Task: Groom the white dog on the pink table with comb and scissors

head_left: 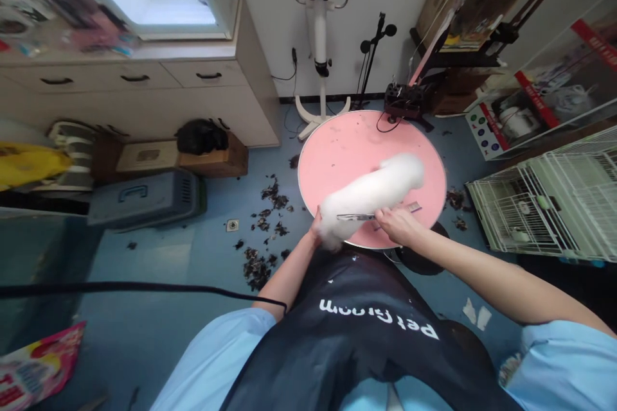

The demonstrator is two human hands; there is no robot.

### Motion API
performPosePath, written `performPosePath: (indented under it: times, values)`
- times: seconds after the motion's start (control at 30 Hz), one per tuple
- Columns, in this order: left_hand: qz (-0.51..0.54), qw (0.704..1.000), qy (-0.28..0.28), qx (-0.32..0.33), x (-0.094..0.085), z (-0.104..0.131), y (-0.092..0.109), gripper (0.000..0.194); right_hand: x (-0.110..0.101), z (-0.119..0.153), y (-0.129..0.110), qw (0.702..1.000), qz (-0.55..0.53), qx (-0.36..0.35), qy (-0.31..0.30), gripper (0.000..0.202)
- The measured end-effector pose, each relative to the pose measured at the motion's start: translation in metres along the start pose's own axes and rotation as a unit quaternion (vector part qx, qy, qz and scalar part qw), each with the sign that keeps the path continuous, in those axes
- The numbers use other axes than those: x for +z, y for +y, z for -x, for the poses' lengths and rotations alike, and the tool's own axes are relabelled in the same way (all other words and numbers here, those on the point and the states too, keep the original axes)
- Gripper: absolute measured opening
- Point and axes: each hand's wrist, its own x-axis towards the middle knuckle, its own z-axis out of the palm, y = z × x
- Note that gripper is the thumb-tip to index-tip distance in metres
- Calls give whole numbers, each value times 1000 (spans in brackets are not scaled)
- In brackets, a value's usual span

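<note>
A fluffy white dog (373, 192) stands on a round pink table (332, 141), its body slanting from lower left to upper right. My right hand (398, 225) is closed on the handles of metal scissors (354, 217), whose blades point left across the dog's near side. At the dog's lower left end, my left hand (317, 226) touches the fur; its fingers are partly hidden by the white coat. Beside my right hand, a comb-like item (413, 207) lies on the table near the right edge.
A dryer on a stand (321, 32) and a dark tool holder (403, 99) are behind the table. Wire cages (544, 205) are on the right. Dark hair clippings (258, 268) and a grey pet carrier (144, 199) lie on the left floor. A black cable (144, 287) crosses lower left.
</note>
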Motion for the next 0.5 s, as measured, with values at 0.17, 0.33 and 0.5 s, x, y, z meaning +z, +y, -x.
performPosePath:
  times: [0.17,0.33,0.5]
  values:
    - [-13,999,41,-21,12,7,7,73,-3,9,-19,999,-9,32,15,23]
    - [-32,998,21,-41,11,7,11,71,-2,16,-37,998,-34,59,-1,28]
    - [-50,997,-17,-62,12,7,15,71,3,22,-55,992,-60,114,0,34]
